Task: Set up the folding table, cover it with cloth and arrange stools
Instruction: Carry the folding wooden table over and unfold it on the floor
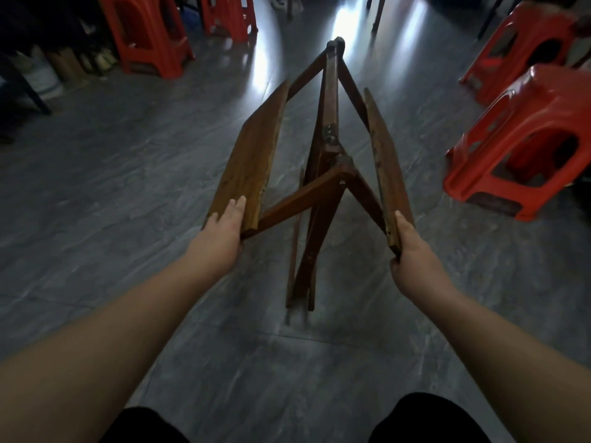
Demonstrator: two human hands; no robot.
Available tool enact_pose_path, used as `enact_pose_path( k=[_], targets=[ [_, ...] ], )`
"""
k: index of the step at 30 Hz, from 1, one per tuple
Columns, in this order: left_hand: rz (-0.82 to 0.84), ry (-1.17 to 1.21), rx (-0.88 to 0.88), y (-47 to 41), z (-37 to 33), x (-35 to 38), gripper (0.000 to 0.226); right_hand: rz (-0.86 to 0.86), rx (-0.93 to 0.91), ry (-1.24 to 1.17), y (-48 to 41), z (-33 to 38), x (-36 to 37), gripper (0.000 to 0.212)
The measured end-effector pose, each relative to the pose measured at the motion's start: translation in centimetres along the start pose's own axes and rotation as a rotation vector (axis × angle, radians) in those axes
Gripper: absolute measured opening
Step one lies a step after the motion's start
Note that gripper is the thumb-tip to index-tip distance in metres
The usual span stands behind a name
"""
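- The right hand (412, 260) has its fingers hidden behind the table leaf (387, 164).
- Two red stools (150, 43) are cut off by the top edge.
- The table legs (307, 266) blur at their feet.

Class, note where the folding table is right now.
In the head view, the folding table stands half-open mid-floor, left hand on one leaf, right hand gripping the other; red stools sit to its right.
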State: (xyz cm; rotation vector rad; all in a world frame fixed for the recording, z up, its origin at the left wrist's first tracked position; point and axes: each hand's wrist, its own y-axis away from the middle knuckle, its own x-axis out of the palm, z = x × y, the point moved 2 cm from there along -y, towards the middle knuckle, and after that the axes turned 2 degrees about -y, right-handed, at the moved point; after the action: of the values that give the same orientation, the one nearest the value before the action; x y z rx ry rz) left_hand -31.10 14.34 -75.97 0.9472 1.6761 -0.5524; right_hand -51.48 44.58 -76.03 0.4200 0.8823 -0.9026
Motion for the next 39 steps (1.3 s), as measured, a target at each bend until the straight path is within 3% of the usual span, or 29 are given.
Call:
enact_pose_path(
  k=[8,17,33,39],
  targets=[
    [0.069,-0.082,-0.072,0.4,1.7,-5.4,0.089,0.007,-0.069,0.145,-0.7,0.3,-3.6,0.088],
    [0.114,-0.304,-0.088,0.2,-1.9,-8.8,0.097,0.066,-0.135,0.359,-2.5,3.7,-6.3,0.088],
    [0.078,-0.566,-0.082,0.1,-5.5,-13.9,0.106,0.074,-0.078,0.674,-3.2,8.2,-10.1,0.086],
    [0.101,-0.61,-0.082,0.2,-6.5,-16.4,0.102,0.116,-0.072,0.66,-4.0,10.5,-11.4,0.088]
  ],
)
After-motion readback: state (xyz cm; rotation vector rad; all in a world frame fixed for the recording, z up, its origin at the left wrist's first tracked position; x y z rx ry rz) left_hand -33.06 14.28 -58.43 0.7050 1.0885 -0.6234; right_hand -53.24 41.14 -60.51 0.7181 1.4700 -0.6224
